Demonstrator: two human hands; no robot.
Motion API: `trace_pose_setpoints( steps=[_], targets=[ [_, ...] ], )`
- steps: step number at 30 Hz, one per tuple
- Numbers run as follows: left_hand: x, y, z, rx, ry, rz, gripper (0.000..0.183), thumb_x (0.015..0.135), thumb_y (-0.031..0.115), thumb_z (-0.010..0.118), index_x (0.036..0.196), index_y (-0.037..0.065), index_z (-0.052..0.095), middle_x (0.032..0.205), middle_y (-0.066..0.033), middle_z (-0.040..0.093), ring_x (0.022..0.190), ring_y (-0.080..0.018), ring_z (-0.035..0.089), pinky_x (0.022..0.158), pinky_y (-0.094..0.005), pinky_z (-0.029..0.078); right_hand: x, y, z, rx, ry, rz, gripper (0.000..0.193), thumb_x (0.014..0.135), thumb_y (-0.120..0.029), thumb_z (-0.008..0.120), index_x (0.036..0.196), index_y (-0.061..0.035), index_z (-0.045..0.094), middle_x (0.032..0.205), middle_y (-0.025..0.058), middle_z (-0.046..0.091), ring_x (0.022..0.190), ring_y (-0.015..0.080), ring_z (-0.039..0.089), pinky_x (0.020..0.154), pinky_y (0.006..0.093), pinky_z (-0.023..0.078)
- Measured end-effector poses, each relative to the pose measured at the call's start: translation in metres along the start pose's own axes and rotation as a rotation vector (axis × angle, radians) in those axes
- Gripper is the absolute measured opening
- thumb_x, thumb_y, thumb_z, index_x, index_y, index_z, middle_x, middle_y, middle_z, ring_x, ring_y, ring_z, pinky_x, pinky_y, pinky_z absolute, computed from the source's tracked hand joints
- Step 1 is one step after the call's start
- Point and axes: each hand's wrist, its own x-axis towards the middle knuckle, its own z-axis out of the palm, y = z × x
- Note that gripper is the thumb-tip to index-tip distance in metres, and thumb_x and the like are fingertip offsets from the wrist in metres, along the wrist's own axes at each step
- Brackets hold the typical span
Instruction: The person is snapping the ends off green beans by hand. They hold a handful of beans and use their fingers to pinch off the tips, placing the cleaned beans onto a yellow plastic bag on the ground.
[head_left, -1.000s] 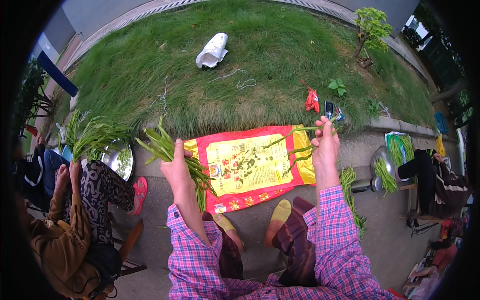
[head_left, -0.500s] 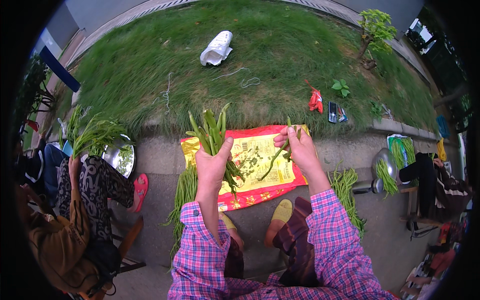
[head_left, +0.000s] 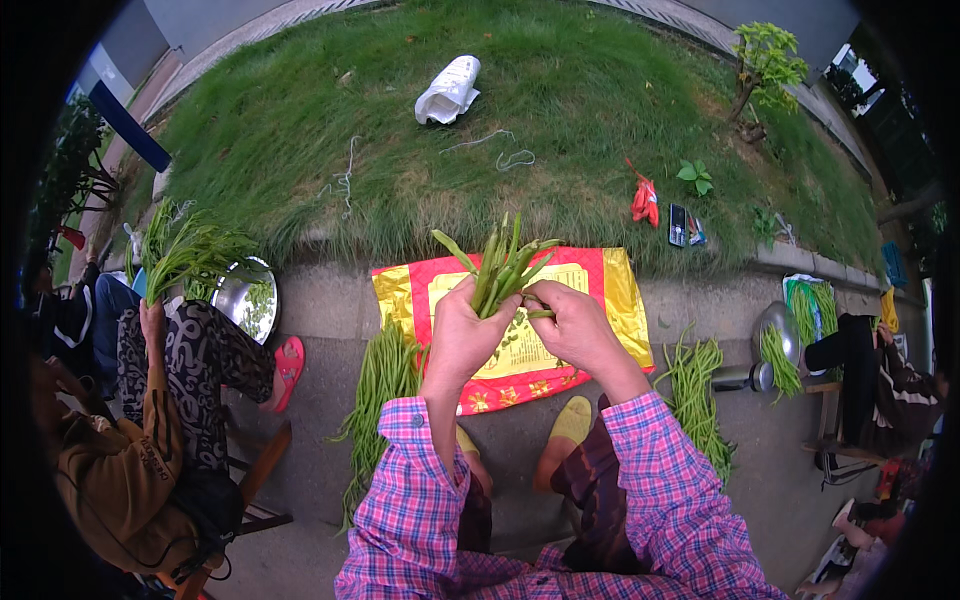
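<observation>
My left hand [head_left: 462, 335] is closed round a bunch of green vegetable stalks [head_left: 497, 268], their tips fanning out above my thumb. Pressed close beside it, my right hand [head_left: 572, 322] pinches a green stalk [head_left: 540, 311] at the bunch's right side; my fingers cover most of that stalk. Below both hands lies a red and gold plastic sheet [head_left: 628, 305] with green bits on it. A heap of long thin green stalks [head_left: 382, 385] rests on the pavement by the sheet's left side, and another heap [head_left: 698, 400] lies to its right.
A seated person [head_left: 150, 420] on the left holds green stalks [head_left: 190, 250] near a metal basin [head_left: 262, 305]. Another person [head_left: 880, 375] sits at right near a metal bowl [head_left: 776, 325]. Beyond the kerb, a white bag [head_left: 448, 92], red bag [head_left: 644, 202] and phone [head_left: 677, 226] lie on grass.
My hands have come together; my right hand moved left to the bunch with its stalk. The bunch now leans to the right. The whole view has shifted slightly.
</observation>
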Motion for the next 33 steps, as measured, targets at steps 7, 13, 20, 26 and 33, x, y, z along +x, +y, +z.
trace_pose_setpoints(
  steps=[7,13,20,26,33],
  targets=[
    [-0.003,-0.004,0.001,0.461,-0.055,0.016,0.022,0.08,0.014,0.072,0.094,-0.003,0.068,0.083,-0.0219,0.069,0.077,-0.03,0.069,0.068,-0.0378,0.051,-0.006,0.002,0.002,-0.088,-0.131,0.041,0.018,0.081,-0.009,0.054,0.097,-0.0022,0.061,0.09,0.0195,0.064,0.086,0.0407,0.062,0.075,0.0499,0.049],
    [-0.001,-0.009,0.001,0.421,-0.068,-0.038,0.021,0.08,0.013,0.07,0.093,-0.004,0.069,0.074,-0.018,0.069,0.066,-0.0235,0.068,0.062,-0.0381,0.051,-0.007,0.008,0.005,-0.046,-0.157,0.017,0.017,0.082,-0.008,0.053,0.097,-0.0016,0.059,0.09,0.0203,0.064,0.085,0.0414,0.062,0.073,0.0497,0.048],
    [0.001,-0.005,0.001,0.071,0.021,-0.192,0.017,0.079,0.014,0.07,0.089,-0.001,0.071,0.065,-0.0058,0.066,0.057,-0.0083,0.058,0.052,-0.0298,0.046,-0.004,0.002,0.006,0.034,-0.039,-0.067,0.01,0.086,-0.009,0.054,0.094,-0.0032,0.055,0.087,0.0184,0.06,0.083,0.0408,0.06,0.07,0.0484,0.047],
    [0.005,0.007,0.002,-0.256,0.053,-0.277,0.01,0.079,0.006,0.068,0.087,0.0,0.068,0.069,-0.0039,0.065,0.056,-0.0085,0.057,0.051,-0.0246,0.045,0.0,0.005,0.014,0.228,0.105,-0.065,0.011,0.09,-0.011,0.055,0.096,-0.0027,0.054,0.079,0.015,0.057,0.075,0.032,0.06,0.066,0.0407,0.047],
    [0.005,0.004,-0.005,-0.442,0.068,-0.32,0.013,0.082,0.007,0.069,0.093,-0.001,0.068,0.079,-0.0074,0.07,0.057,-0.0089,0.058,0.052,-0.0232,0.045,0.007,0.003,0.0,0.97,0.205,0.323,0.02,0.102,-0.027,0.052,0.105,-0.01,0.062,0.071,-0.0085,0.044,0.058,-0.0003,0.038,0.049,0.0184,0.034]
  ],
)
